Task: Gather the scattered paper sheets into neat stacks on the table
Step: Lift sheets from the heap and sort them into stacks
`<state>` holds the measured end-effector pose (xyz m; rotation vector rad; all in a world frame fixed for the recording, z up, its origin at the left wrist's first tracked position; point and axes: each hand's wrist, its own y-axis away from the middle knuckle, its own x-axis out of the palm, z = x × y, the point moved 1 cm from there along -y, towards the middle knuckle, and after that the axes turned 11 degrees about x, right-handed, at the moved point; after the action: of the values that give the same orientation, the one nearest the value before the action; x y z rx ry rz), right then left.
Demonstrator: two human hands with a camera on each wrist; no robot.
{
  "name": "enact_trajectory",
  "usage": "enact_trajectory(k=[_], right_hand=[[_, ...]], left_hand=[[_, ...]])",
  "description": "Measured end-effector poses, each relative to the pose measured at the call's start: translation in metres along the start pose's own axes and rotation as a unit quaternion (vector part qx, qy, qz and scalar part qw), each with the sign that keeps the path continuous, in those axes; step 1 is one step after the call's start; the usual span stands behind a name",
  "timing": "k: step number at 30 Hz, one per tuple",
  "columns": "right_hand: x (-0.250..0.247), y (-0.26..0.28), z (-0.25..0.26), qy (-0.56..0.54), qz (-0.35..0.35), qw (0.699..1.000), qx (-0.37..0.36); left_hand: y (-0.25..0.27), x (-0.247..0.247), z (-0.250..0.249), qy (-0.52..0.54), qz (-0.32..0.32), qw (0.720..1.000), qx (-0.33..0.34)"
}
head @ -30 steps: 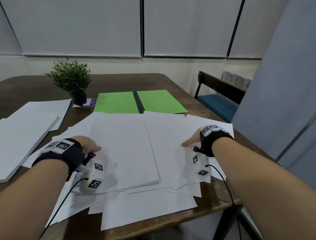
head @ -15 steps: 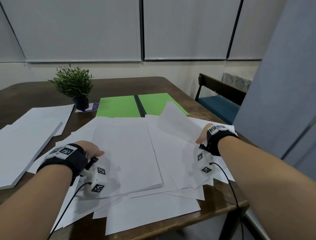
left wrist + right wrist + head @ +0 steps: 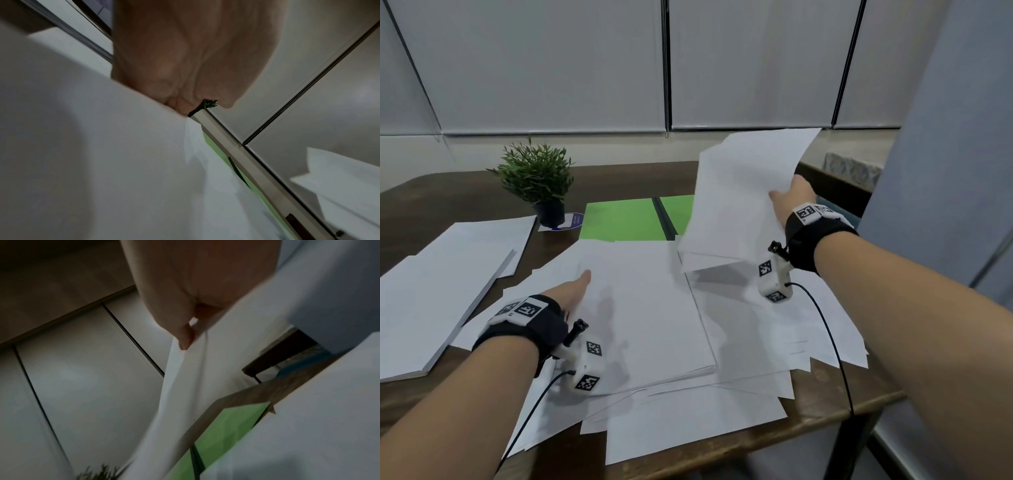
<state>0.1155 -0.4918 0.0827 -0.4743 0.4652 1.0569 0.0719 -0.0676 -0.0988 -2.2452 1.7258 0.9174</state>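
Paper sheets (image 3: 739, 202) now raised off pile (image 3: 774, 329), pinched by right hand (image 3: 792, 193); left hand (image 3: 570, 293) laid flat, fingers straight, on stack (image 3: 647, 308). Transfer judged next.

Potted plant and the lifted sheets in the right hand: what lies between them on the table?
In the head view, a green folder lies open between the potted plant and the lifted sheets held by the right hand.

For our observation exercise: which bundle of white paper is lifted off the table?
The white paper bundle pinched by the right hand; every other sheet lies flat.
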Motion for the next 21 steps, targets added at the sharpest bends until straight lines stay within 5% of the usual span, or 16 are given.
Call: enact_trajectory(k=[3,11,14,17,21], right_hand=[[0.022,0.022,0.006,-0.007,0.061,0.998,-0.017],[0.118,0.1,-0.033,0.21,0.273,0.939,0.01],[0.133,0.108,-0.034,0.238,0.273,0.932,0.018],[0.139,0.11,-0.033,0.279,0.272,0.921,0.011],[0.143,0.112,-0.032,0.226,0.277,0.933,0.048]], left_hand=[[-0.047,0.004,0.031,0.077,-0.043,0.996,0.008],[0.014,0.012,0.001,0.177,0.002,0.984,0.021],[0.061,0.011,-0.024,0.091,0.036,0.995,0.004],[0.099,0.01,-0.042,0.045,-0.001,0.999,0.014],[0.099,0.009,-0.039,0.062,-0.027,0.991,0.116]])
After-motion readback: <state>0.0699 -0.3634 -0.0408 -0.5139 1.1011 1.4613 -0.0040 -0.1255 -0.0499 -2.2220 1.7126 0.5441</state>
